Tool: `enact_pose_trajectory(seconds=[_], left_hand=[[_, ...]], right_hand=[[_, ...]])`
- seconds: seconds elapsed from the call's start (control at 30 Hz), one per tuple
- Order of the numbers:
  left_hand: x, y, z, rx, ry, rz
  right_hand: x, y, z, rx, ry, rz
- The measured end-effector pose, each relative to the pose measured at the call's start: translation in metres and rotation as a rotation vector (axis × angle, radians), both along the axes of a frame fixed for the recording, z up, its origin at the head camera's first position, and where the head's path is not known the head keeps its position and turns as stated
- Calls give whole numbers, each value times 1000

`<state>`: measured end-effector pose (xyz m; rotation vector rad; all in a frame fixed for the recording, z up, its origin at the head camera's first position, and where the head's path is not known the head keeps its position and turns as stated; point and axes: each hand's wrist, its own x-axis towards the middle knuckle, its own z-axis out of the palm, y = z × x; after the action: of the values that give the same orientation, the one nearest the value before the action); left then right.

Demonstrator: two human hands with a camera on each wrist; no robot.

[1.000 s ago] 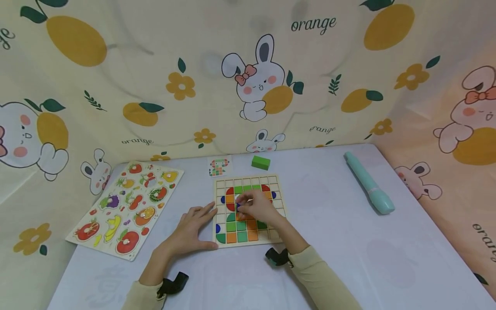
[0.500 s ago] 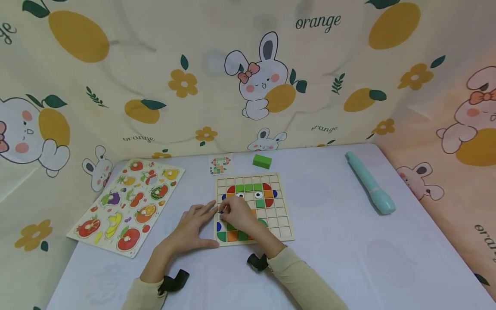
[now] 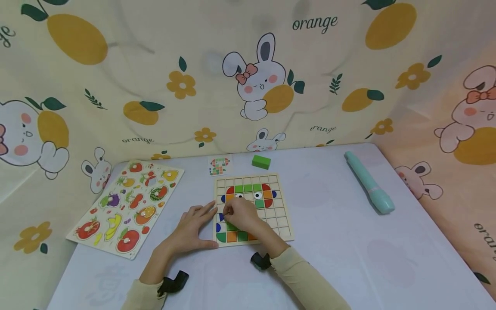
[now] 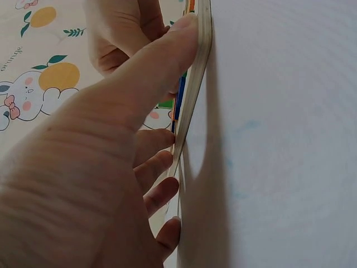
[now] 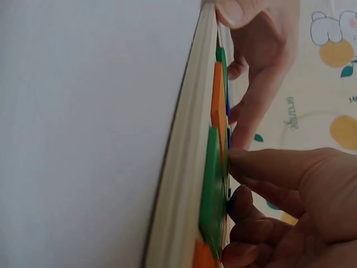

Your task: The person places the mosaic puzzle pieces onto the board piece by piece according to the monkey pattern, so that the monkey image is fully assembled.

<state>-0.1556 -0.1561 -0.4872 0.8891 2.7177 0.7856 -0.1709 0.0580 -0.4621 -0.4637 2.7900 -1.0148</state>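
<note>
A pale wooden grid board point(image 3: 285, 231) lies on the table, with red, green, orange and blue tiles forming a figure with two round eye tiles point(image 3: 258, 195). My right hand point(image 3: 245, 216) reaches over the board's left part, fingers curled, and pinches a small blue tile point(image 3: 221, 217) at the left column. In the right wrist view its thumb and forefinger meet the board's face beside a green tile point(image 5: 212, 187). Spread at the near left corner, my left hand point(image 3: 190, 232) rests its thumb and fingertips along the board's edges. The right hand covers several middle tiles.
A picture card point(image 3: 219, 165) and a green block point(image 3: 261, 162) lie behind the board. To the left is a fruit puzzle board point(image 3: 125, 206); to the right, a mint-green wand-shaped object point(image 3: 368, 183). A printed cloth point(image 3: 217, 86) hangs behind the table.
My right hand has moved left from the figure's middle to the left column, carrying the blue tile, then shifted slightly there. The left hand stays at the board's corner.
</note>
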Motion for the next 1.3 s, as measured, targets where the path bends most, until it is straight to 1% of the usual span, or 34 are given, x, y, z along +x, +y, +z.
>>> enact_pose_trajectory(seconds=[0.1,0.23,0.6,0.73,0.9,1.07,1.3], left_hand=[[0,1,0,5,1,-3],[-1,1,-1,-6,4,-1],[0,2,1,-9,3,1],[1,2,2,-9,-4,3],[2,3,3,-12,-14,8],[4,3,4,-14,-15,10],[4,3,3,-11,-16,5]], right_hand=[[0,-2,-2,31,-22,25],[0,-5,-4,46,-23,26],[4,-3,-1,60,21,31],[6,3,0,63,60,32],[8,12,3,49,109,17],[10,20,6,25,118,-5],[7,28,10,43,152,-35]])
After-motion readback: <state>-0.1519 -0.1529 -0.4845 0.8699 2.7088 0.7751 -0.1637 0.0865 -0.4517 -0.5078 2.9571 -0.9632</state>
